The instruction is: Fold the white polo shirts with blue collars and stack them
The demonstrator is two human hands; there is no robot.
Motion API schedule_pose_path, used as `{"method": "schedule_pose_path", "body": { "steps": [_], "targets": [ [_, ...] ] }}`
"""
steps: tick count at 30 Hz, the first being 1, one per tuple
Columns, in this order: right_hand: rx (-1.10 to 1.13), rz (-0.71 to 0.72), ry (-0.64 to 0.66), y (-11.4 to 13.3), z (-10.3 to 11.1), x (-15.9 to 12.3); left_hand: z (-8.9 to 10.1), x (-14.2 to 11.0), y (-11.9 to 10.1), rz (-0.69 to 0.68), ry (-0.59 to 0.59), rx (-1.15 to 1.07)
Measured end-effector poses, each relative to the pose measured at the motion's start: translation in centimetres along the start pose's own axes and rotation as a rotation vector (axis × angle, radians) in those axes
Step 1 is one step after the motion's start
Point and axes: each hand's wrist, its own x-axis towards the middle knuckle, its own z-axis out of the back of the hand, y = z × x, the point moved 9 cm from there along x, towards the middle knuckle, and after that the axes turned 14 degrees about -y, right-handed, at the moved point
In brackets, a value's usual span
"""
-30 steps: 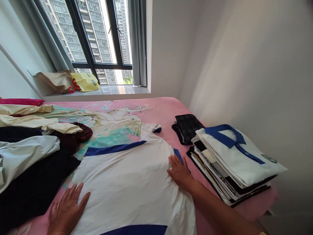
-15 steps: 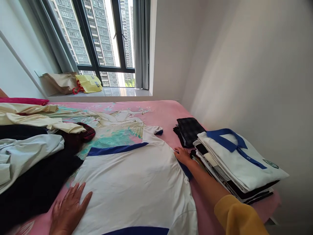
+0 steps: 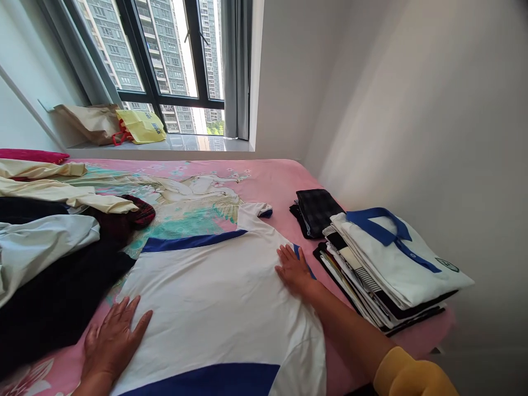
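Note:
A white shirt with blue bands (image 3: 214, 302) lies spread flat on the pink bed (image 3: 268, 181). My left hand (image 3: 109, 344) rests flat on the shirt's left edge, fingers stretched out. My right hand (image 3: 293, 270) lies flat on the shirt's right edge by the blue shoulder band, fingers apart. Neither hand holds anything. A yellow sleeve cuff (image 3: 412, 377) shows on my right arm.
A stack of folded clothes (image 3: 391, 269) topped by a white and blue polo sits on the bed's right side, a dark folded piece (image 3: 315, 212) behind it. Loose garments (image 3: 53, 258) pile at the left. Bags (image 3: 119, 126) stand on the window sill.
My right hand slid out to the shirt's far right corner and has come back onto the right edge. My left hand has stayed flat in place.

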Motion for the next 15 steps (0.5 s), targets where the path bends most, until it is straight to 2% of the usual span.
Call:
{"method": "schedule_pose_path", "body": {
  "steps": [1,3,5,7,10,12,15],
  "targets": [
    [-0.004,0.015,0.036,0.1,-0.2,-1.1,0.1,0.0,-0.1,0.0,-0.001,-0.006],
    [-0.042,-0.055,0.066,-0.9,0.2,-2.8,0.3,0.1,-0.2,0.002,0.003,-0.016],
    [-0.073,-0.093,0.021,-1.6,1.7,-4.1,0.5,0.1,-0.4,0.0,0.008,-0.019],
    [-0.048,-0.013,-0.029,-0.8,3.2,-5.7,0.8,0.2,-0.6,-0.002,0.004,-0.016],
    [0.01,0.084,-0.008,-0.1,3.8,-9.7,1.0,0.2,-0.9,-0.007,0.009,-0.018],
    [0.019,-0.023,-0.038,-1.9,4.1,-12.7,1.0,0.2,-1.1,-0.013,0.014,-0.024],
    [0.102,-0.299,-0.22,-6.6,5.7,-16.9,0.8,0.3,-0.7,-0.014,0.011,-0.042]
  ]
}}
